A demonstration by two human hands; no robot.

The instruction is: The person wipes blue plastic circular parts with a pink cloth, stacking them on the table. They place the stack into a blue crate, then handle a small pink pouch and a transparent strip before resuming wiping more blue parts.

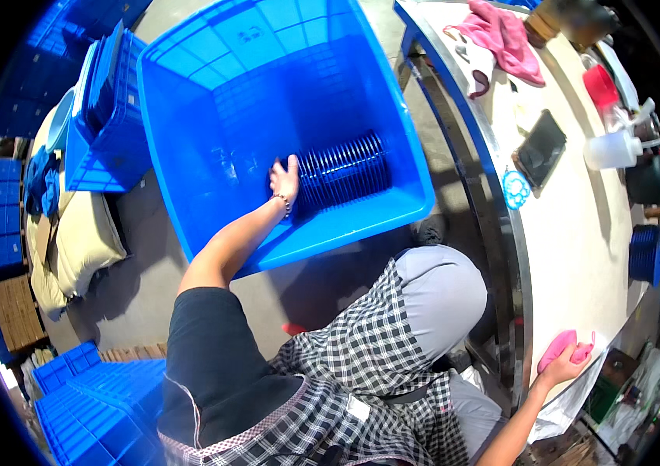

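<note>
Bright light whitens the tabletop [578, 264], shadows darken the floor [143, 299], and fisheye distortion curves the edges.

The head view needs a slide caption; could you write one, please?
Left hand at a row of dark discs in a blue bin, right hand holding pink cloth.

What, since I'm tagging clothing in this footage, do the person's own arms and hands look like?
The left hand is ungloved, with a beaded bracelet at the wrist. A short, dark sleeve covers the upper arm, leaving the left forearm bare. The right hand is ungloved too, and the right forearm is bare in view, with no bracelet or sleeve visible on it.
</note>
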